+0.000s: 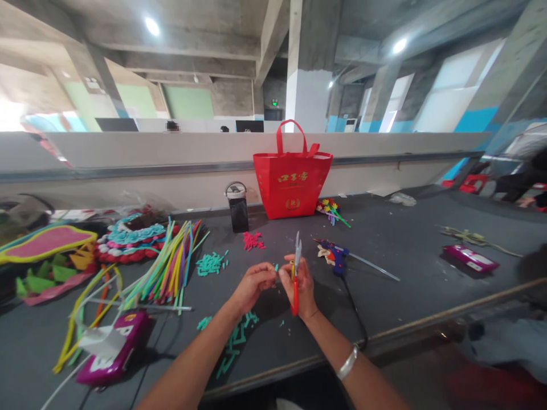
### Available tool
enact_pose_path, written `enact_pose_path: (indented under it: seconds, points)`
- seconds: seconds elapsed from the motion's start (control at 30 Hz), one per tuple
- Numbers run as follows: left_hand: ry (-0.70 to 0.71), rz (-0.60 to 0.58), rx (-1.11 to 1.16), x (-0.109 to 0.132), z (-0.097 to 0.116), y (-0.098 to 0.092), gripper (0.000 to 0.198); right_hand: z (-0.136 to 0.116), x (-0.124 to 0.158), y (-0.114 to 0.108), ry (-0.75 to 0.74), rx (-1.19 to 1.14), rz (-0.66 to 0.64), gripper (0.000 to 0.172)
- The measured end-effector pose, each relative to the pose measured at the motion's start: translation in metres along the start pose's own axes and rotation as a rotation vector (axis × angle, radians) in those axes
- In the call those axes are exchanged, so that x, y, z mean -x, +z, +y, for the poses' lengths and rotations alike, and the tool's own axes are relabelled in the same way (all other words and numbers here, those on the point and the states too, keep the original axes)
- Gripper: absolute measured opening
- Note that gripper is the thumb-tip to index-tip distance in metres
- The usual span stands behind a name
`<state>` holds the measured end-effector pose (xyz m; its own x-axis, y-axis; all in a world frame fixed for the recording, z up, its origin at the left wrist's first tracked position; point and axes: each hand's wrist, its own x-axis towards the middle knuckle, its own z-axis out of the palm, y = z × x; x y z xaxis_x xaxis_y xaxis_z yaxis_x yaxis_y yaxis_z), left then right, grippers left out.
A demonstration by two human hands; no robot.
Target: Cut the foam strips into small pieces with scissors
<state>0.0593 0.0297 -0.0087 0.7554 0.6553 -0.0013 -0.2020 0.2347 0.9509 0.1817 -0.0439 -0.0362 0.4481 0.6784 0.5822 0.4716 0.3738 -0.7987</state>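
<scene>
My left hand (pixel 256 285) is closed in a pinch on a small teal piece (pixel 276 267) that shows at the fingertips. Close beside it, my right hand (pixel 304 287) is closed around scissors (pixel 296 285) with red handles, their blades pointing up and away. Teal cut pieces (pixel 237 339) lie on the table below my left forearm. Beyond my left hand sits another teal pile (pixel 210 263), with a pile of pinkish-red pieces (pixel 253 241) farther back.
On the dark table (pixel 410 307), a blue glue gun (pixel 337 256) with its cord lies to the right. Colourful fuzzy stems (pixel 175 267) and a purple power strip (pixel 115 347) are at left. Behind stand a red bag (pixel 293 188) and a black lantern-like device (pixel 237 210).
</scene>
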Motion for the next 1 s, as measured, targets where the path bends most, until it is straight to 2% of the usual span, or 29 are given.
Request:
enact_pose_path:
  seconds: [0.13,0.37,0.47,0.57,0.7,0.83,1.0]
  points:
    - [-0.046,-0.032,-0.023,0.000,0.000,-0.001,0.012,-0.003,-0.002,-0.001,-0.034,0.034,-0.005,0.030]
    - [-0.042,0.006,-0.191,-0.004,-0.004,-0.007,0.010,0.003,-0.005,-0.001,-0.002,0.046,0.064,0.023]
    - [0.068,0.134,-0.355,-0.007,-0.005,-0.011,0.010,0.009,-0.008,-0.001,0.063,0.000,0.143,0.026]
    - [0.275,0.246,-0.551,-0.008,-0.007,-0.012,0.010,0.013,-0.010,-0.002,0.130,-0.033,0.183,0.028]
    - [0.524,0.185,-0.827,-0.006,-0.011,-0.007,0.017,0.012,-0.011,-0.002,0.095,0.036,0.181,0.028]
    - [0.591,0.148,-0.955,-0.005,-0.014,-0.002,0.008,0.013,-0.008,0.000,0.077,0.098,0.124,0.031]
    - [0.577,0.192,-0.982,-0.005,-0.012,0.002,0.009,0.016,-0.006,0.001,0.042,0.151,0.100,0.030]
